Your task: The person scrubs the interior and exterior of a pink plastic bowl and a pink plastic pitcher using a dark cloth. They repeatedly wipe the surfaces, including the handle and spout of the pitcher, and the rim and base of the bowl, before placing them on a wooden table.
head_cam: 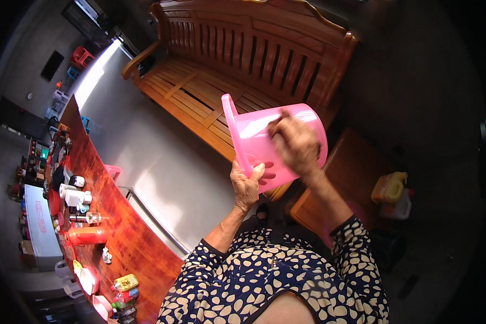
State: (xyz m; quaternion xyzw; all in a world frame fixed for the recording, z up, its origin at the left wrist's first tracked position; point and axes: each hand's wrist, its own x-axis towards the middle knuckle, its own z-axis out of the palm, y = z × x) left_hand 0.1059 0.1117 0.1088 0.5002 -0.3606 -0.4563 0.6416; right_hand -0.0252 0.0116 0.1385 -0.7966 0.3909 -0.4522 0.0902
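A translucent pink plastic bucket (267,141) is held on its side in front of me, its rim towards the left and its base towards the right. My left hand (247,182) grips the rim at the lower left, thumb outside and fingers showing through the wall. Against the bucket's outer side, my right hand (295,141) presses a dark, crumpled cloth-like piece (276,124); this hand is blurred.
A slatted wooden bench (210,93) stands beyond the bucket. On the left, a reddish wooden table (125,243) carries a red thermos-like cylinder (87,235), bottles and cups. A wooden side table (348,162) and yellow jug (389,187) are at right.
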